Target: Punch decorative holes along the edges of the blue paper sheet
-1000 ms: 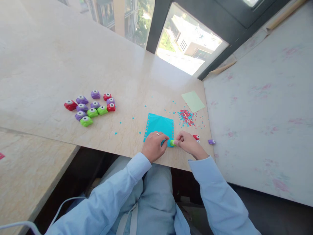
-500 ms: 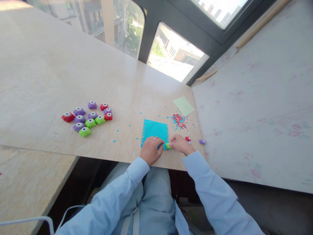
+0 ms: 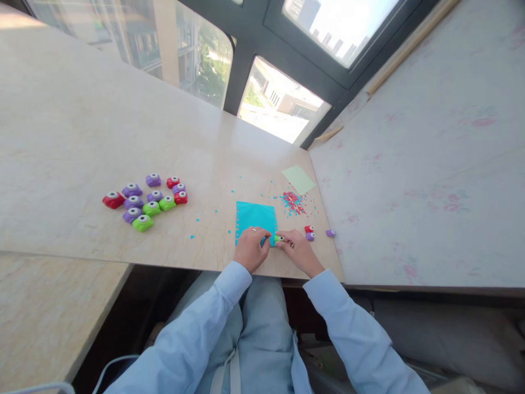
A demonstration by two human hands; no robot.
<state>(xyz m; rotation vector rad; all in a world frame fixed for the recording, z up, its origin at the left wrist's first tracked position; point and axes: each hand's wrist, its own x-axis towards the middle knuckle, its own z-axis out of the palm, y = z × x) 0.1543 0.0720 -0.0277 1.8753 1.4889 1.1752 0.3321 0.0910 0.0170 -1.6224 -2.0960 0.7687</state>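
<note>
A square of blue paper [image 3: 256, 215] lies near the table's front edge, with small holes punched along its left and right sides. My left hand [image 3: 250, 250] is closed on its lower edge, thumb and fingers pinching it. Between the fingers of my right hand [image 3: 301, 251] is a small green craft punch [image 3: 279, 238], set at the paper's lower right edge. The hand partly covers this punch, so I cannot tell whether the paper sits in its slot. Just right of that hand are a red punch [image 3: 309, 229] and a purple punch [image 3: 310, 237].
Several purple, green and red punches [image 3: 151, 208] stand in a group at the left. Red and blue paper bits [image 3: 293, 203] form a pile beyond my right hand, below a pale green sheet [image 3: 298, 179]. Another purple punch [image 3: 330, 233] is by the flowered wall panel [image 3: 410, 191].
My right hand has rotated and loosened around the green punch, whose round top now shows. The left hand stays on the paper. The camera view has shifted slightly.
</note>
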